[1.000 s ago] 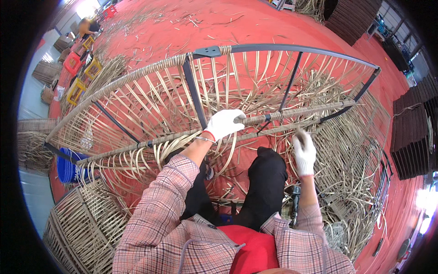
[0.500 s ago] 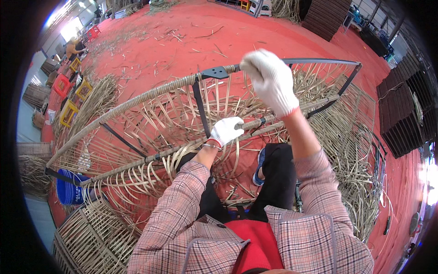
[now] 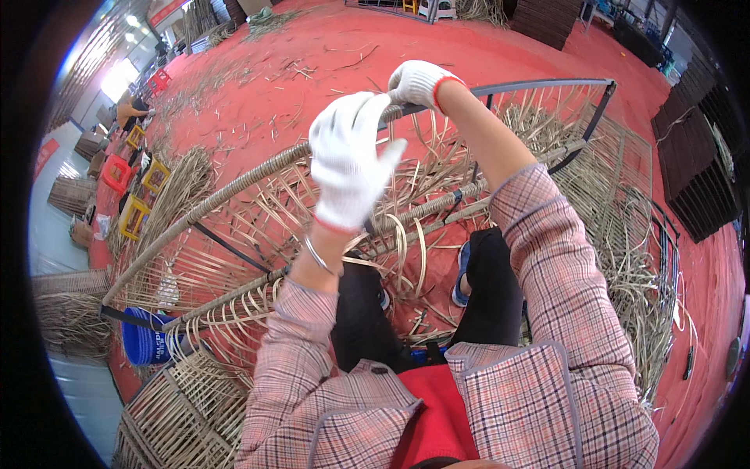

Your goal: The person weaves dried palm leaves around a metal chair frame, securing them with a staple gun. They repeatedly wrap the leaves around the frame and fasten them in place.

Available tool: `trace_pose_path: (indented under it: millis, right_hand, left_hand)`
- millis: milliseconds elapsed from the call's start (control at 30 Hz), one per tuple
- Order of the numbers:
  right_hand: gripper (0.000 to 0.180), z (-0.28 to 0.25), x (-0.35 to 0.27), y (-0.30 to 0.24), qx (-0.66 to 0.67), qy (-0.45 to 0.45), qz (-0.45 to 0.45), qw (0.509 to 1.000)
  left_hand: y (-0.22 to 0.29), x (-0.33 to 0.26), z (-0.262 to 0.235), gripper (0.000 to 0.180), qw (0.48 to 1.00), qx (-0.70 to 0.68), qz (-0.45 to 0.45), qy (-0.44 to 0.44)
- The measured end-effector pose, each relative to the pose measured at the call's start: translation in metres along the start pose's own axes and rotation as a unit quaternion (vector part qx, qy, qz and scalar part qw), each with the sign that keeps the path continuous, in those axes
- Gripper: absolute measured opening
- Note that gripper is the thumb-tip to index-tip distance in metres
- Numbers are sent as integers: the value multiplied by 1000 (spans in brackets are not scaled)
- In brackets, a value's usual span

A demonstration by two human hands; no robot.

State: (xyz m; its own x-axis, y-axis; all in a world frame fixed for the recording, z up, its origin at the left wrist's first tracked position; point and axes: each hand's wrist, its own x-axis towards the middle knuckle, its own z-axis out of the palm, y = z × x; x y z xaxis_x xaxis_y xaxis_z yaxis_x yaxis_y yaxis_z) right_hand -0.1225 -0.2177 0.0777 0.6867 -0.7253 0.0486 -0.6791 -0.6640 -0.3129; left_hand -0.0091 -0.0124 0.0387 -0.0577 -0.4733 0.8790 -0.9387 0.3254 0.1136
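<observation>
A long dark metal frame [image 3: 539, 84] stretches across in front of me. Its far rail is wrapped in tan wicker strip [image 3: 248, 177] on the left and bare toward the right end. Thin strips fan between this rail and a lower wrapped rail [image 3: 426, 208]. My right hand [image 3: 424, 83], in a white knit glove, is closed at the far rail where the wrapping stops; what its fingers hold is hidden. My left hand [image 3: 349, 160], gloved alike, is raised in front of the rail beside it, fingers stretched toward the right hand and thumb apart. It covers part of the rail.
Loose wicker strips [image 3: 625, 266] are heaped on the right. A blue bucket [image 3: 141, 340] stands at the frame's left end, near a woven panel [image 3: 183, 406]. Yellow stools [image 3: 134, 217] and a red one [image 3: 117, 173] stand left. Brown stacked panels [image 3: 691, 172] rise right. Another person [image 3: 129, 113] sits far left.
My left hand has left the lower rail and moved up and left to the far rail. My right hand has moved down and left onto that rail. The view has shifted slightly.
</observation>
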Motion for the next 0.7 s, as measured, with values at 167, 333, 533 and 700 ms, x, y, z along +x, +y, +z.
trace_pose_path:
  millis: [167,333,533,700]
  right_hand:
    - [55,-1,8,-2,-21,-12,24,999]
    - [22,13,-70,-15,9,458,-76,886]
    - [28,104,-136,-28,263,343,32,901]
    - [25,121,-101,-29,300,377,45,875]
  left_hand:
    - [-12,45,13,39,959,40,-75,-271]
    - [-24,36,22,33,971,16,-37,-237]
    - [-36,40,27,36,963,-13,-8,-270]
    - [-33,48,20,41,938,-26,-39,-343]
